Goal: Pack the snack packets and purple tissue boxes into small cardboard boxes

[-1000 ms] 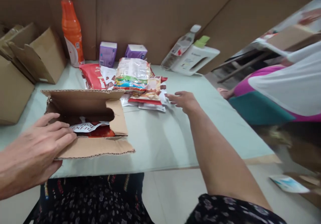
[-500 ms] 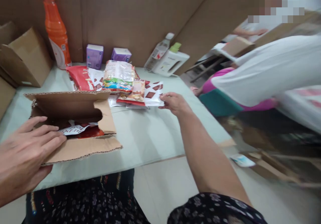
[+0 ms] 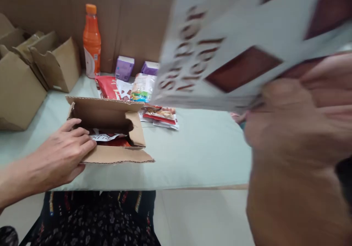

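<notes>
Pinching a white packet (image 3: 239, 22) by its lower edge, thumb and fingers of the right hand (image 3: 297, 117) are clamped on it; hand blurred and close to camera, exact finger placement can't be told. Packet reads "Super Meal", dark red diamonds, held up above the tabletop (image 3: 198, 154) at upper right, partly cut off by the frame. Change: half a second ago it stuck out of the right end of the pile, edge already pinched; now lifted clear. Meaning: looks fully freed from the other packets, not in the box.

Left hand (image 3: 68, 152) same place as before: fingers curled over the near left side of the open cardboard box (image 3: 118, 157), thumb low on the outside, so closed on the cardboard, seemingly steadying it. Near flap folded out toward the person. Inside: white wrapper (image 3: 106, 137) with something red under it.

Beyond the box: red packet (image 3: 108, 86), multicoloured packet (image 3: 141, 88), red-edged packet (image 3: 161, 115); pile partly hidden by the raised packet. Farther back: orange bottle (image 3: 92, 40) upright, two purple boxes (image 3: 125, 69), brown backing (image 3: 132, 11) behind. Far left: open-topped brown cartons (image 3: 22, 88). Nearest the camera wearer: dark patterned clothing (image 3: 90, 216).
</notes>
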The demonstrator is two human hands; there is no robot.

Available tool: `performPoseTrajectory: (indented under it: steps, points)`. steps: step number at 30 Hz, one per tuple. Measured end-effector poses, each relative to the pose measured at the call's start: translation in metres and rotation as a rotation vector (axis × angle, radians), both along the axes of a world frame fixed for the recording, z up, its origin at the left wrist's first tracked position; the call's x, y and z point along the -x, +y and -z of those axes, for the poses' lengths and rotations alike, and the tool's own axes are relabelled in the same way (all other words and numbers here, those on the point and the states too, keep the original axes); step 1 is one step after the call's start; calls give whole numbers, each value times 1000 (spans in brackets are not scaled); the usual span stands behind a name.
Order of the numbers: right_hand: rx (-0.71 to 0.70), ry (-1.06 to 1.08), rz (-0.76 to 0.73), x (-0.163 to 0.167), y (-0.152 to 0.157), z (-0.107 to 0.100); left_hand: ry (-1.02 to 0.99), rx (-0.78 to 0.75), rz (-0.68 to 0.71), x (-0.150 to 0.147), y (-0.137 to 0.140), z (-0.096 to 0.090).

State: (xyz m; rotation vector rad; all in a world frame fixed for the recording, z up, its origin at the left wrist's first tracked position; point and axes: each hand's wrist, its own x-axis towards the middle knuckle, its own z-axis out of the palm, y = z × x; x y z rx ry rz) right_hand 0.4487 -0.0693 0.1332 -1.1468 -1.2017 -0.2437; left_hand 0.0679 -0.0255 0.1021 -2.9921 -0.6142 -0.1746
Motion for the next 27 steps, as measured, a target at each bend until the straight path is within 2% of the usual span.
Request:
performPoseTrajectory:
  steps: [3, 5, 7, 9, 11, 15, 18, 20, 24, 26, 27]
  points:
    - [-57, -335, -215, 66, 10, -5, 0, 16, -31, 1, -3, 1]
    - [23, -538, -389, 94, 19, -1, -9, 0, -34, 1, -5, 1]
    - [162, -731, -482, 106, 27, 4, -14, -40, -35, 1, -5, 2]
    - [325, -900, -476, 108, 32, 6, -22, -85, -35, 1, -6, 3]
    - [415, -1022, -428, 104, 32, 4, -46, -117, -33, 1, -5, 6]
    - [460, -1120, -293, 96, 22, -12, -90, -150, -45, 0, -6, 13]
    - [516, -1181, -238, 105, 19, -19, -106, -156, -51, 0, -6, 16]
    - [643, -1270, -264, 121, 23, -15, -122, -159, -49, 0, -7, 16]
    - [1029, -1440, -425, 154, 46, 1, -121, -170, -50, -1, -9, 15]
    - [1119, -1442, -520, 155, 55, 8, -156, -170, -54, 1, -11, 16]
    - [1102, -1404, -558, 151, 57, 9, -188, -163, -50, 4, -12, 16]
